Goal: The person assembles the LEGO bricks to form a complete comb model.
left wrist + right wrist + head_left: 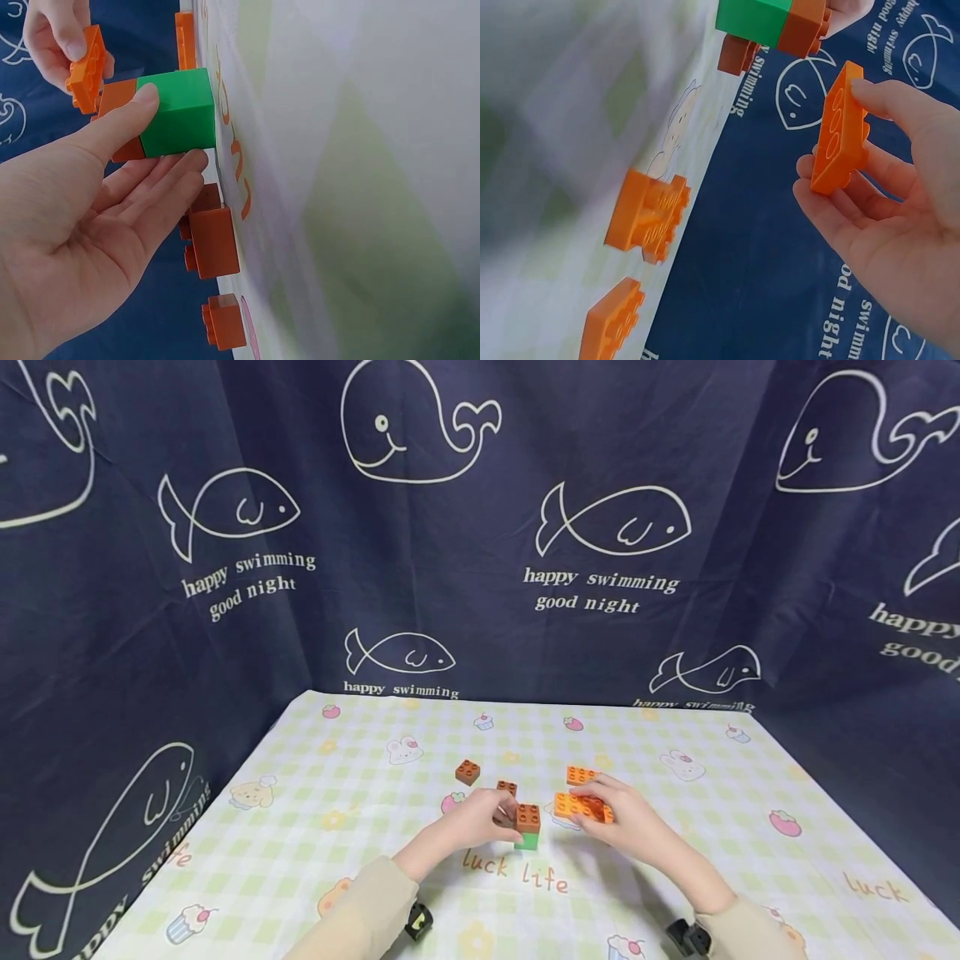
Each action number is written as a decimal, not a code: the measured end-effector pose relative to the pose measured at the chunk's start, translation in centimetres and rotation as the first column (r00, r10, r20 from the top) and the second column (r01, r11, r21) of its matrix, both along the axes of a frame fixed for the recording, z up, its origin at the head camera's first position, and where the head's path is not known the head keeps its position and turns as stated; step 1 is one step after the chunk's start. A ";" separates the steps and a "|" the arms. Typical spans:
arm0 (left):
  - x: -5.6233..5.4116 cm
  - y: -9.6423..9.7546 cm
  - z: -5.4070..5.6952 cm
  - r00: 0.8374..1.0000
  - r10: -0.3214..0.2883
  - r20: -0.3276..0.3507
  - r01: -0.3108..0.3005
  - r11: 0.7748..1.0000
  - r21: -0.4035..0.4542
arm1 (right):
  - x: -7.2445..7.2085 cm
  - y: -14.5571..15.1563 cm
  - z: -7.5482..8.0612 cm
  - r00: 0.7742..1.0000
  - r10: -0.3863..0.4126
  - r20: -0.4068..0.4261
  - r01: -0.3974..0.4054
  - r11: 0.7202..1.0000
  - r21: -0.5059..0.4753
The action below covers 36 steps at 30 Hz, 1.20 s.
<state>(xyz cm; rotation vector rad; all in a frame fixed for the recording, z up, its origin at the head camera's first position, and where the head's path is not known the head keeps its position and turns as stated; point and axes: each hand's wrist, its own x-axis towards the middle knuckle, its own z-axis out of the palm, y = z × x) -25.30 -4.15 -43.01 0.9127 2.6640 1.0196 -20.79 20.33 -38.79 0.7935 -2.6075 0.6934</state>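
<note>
My left hand (pixel 474 820) holds a small stack at its left side: a brown toy building brick (pixel 528 817) on top of a green brick (pixel 180 112). In the left wrist view the thumb lies across the two bricks, with the fingers along another side. Just right of the stack, my right hand (pixel 621 814) pinches a flat orange brick (pixel 840 131) between thumb and fingers, raised off the table. Its studs face the fingers in the right wrist view, and its hollow underside shows.
Loose brown bricks (pixel 467 772) lie beyond the left hand, one (pixel 507 788) close behind the stack. Other orange bricks (pixel 641 214) rest on the table by the right hand, one (pixel 581 775) farther back. A checked cloth (pixel 300 827) covers the table; dark printed curtains (pixel 480 552) stand around it.
</note>
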 end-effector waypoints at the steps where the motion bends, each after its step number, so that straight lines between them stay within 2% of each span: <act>1: 0.0 0.0 0.0 1.000 -0.001 -0.003 0.001 1.000 0.001 | 0.0 -0.1 0.0 1.000 0.001 -0.005 -0.001 1.000 0.000; 13: 0.1 0.0 -0.1 1.000 0.008 -0.006 -0.008 1.000 0.002 | -0.2 -1.8 0.2 0.998 0.016 0.053 -0.015 1.000 -0.010; 26: 0.0 0.0 0.0 1.000 -0.003 -0.010 0.003 1.000 -0.004 | -0.6 -2.9 -0.2 0.997 0.078 0.009 -0.078 0.997 0.010; 36: 0.0 0.0 0.2 1.000 -0.011 -0.013 0.011 1.000 0.007 | -0.9 -3.2 -0.7 0.996 0.090 0.026 -0.091 0.996 0.018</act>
